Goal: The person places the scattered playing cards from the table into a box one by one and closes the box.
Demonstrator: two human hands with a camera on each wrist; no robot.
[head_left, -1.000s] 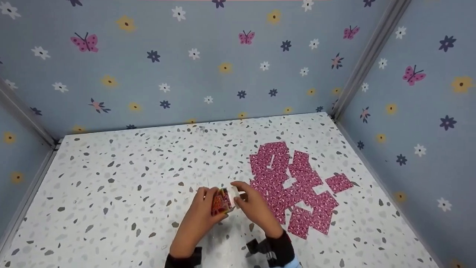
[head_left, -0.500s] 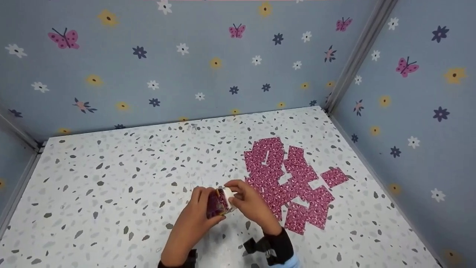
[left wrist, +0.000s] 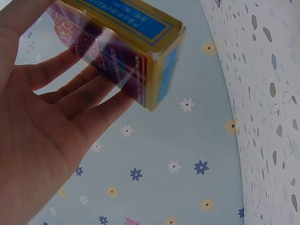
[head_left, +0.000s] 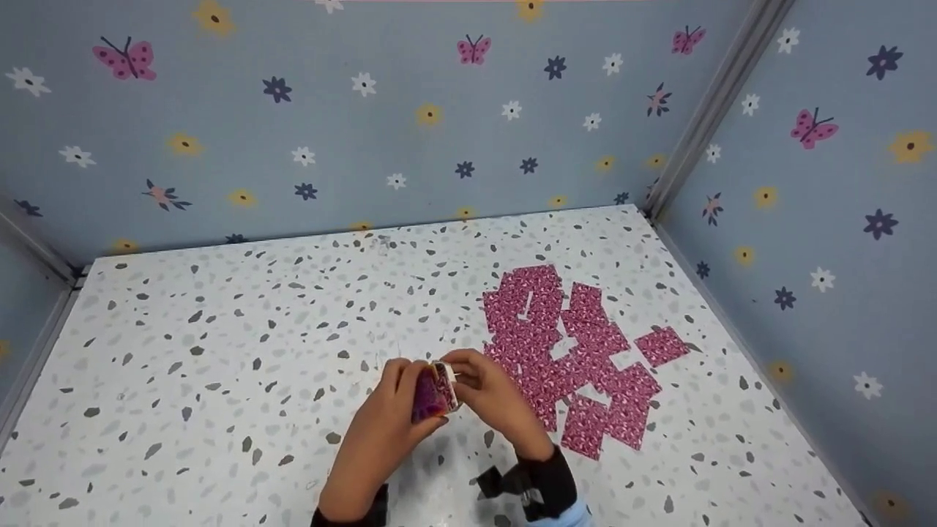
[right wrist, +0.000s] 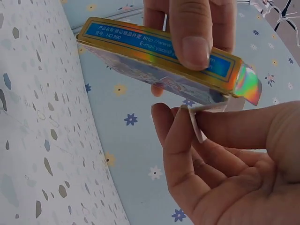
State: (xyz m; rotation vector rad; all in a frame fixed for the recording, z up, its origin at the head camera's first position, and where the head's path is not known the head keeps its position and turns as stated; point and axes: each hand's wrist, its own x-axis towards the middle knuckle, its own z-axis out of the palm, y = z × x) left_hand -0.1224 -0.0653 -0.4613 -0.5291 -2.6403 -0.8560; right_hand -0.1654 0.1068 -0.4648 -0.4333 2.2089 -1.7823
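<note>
Two hands meet above the speckled tabletop point(head_left: 219, 351), at about 6 o'clock in the head view. The left hand point(head_left: 384, 424) clasps a gold-edged playing-card box point(head_left: 433, 391) between thumb and curled fingers, holding it clear of the surface. The right hand point(head_left: 492, 399) pinches a small white flap point(right wrist: 196, 123) at the box's open end. Pink patterned cards point(head_left: 578, 359) lie spread flat at 3 o'clock of the hands, near but apart.

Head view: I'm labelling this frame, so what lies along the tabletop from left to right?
Bare speckled table → left hand → card box → right hand → pink cards spread on the table.
</note>
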